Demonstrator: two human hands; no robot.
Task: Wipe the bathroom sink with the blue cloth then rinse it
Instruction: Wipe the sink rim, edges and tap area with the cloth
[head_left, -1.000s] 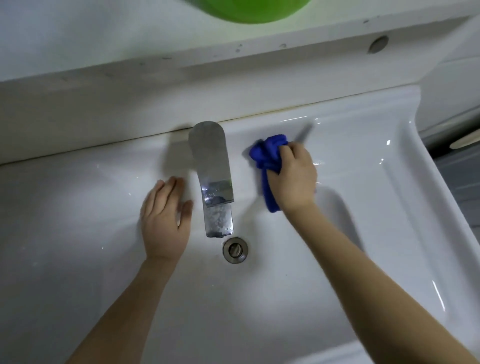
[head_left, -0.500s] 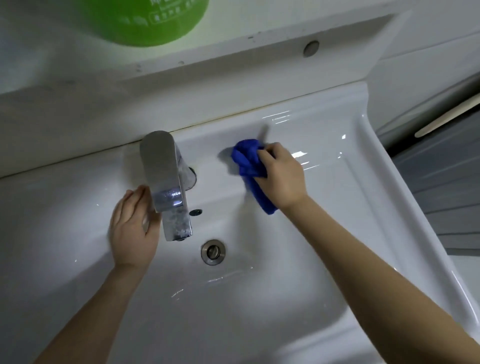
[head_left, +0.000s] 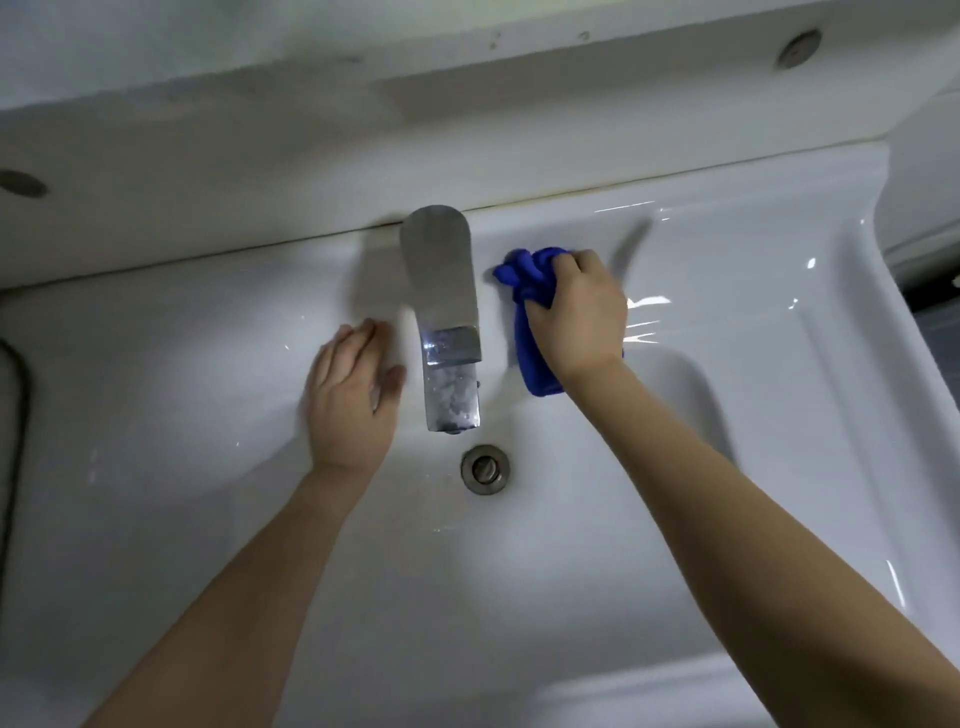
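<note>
While the right hand (head_left: 576, 312) grips the blue cloth (head_left: 530, 332), the faucet (head_left: 447, 312) stands just beside.

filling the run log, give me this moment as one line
phase: wiping | right hand: gripping blue cloth on sink ledge right of faucet | left hand: flat, open | water: none visible

Across the top of the frame we note a white ledge (head_left: 311, 67) bearing round fittings (head_left: 797, 49); at far left, a dark cable (head_left: 15, 395); lighting soft, diffuse.
</note>
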